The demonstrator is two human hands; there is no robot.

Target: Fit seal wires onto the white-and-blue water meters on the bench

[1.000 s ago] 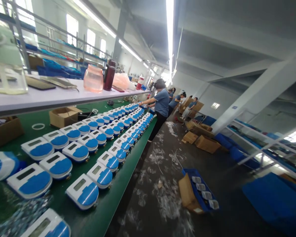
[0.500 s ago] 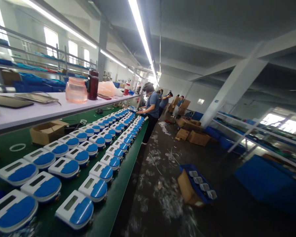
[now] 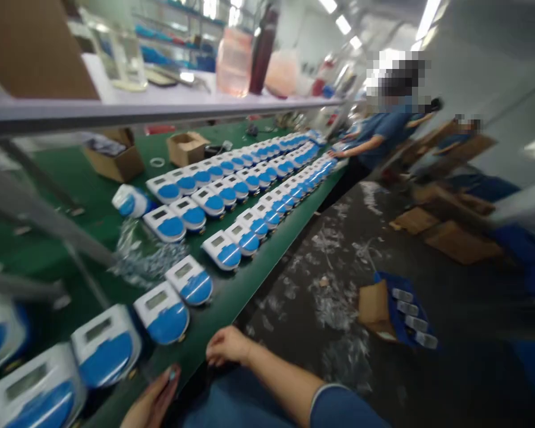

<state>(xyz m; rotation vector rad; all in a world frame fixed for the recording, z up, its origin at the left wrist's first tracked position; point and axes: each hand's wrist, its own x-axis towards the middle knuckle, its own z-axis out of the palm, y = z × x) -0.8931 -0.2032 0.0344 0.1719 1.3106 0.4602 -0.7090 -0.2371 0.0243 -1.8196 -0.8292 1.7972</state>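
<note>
Rows of white-and-blue meters (image 3: 232, 196) lie along the green belt table (image 3: 245, 279). My left hand (image 3: 154, 398) is at the bottom, at the table's near edge, fingers stretched out and holding nothing, just below the nearest meter (image 3: 163, 312). My right hand (image 3: 225, 346) rests on the table's edge with fingers curled in a loose fist, and nothing shows in it. More meters (image 3: 107, 345) lie to the left of the left hand. The picture is blurred by motion.
A crumpled clear plastic bag (image 3: 142, 255) lies on the belt beside the meters, with cardboard boxes (image 3: 116, 160) behind. The white shelf (image 3: 160, 107) above carries a pink jar (image 3: 234, 62) and a dark bottle (image 3: 263, 50). A co-worker's blue shirt (image 3: 383, 134) shows farther down. A blue crate (image 3: 403, 309) stands on the littered floor.
The view has swung down and towards me. Both my hands and my right forearm have come into view at the table's near edge; before, no hands showed.
</note>
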